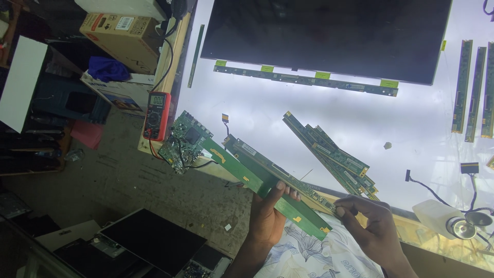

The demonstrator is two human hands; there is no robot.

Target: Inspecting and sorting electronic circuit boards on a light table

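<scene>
My left hand [267, 219] grips a bundle of long narrow green circuit board strips [242, 170] from below, thumb on top near their middle. The strips slant from upper left to lower right over the near edge of a lit white table [309, 110]. My right hand [373, 226] pinches the lower right end of one strip [321, 198] with its fingertips. A squarish green circuit board [184, 141] with wires lies at the strips' upper left end. A dark display panel [329, 36] with a strip board [309, 80] along its near edge lies at the back of the table.
A pile of several more strip boards [334, 154] lies mid-table, others [471, 92] at the right. A red multimeter [157, 116] sits on the table's left edge. Cardboard boxes [121, 36] and a dark panel [152, 239] are on the floor at left. A round metal part [460, 227] lies at lower right.
</scene>
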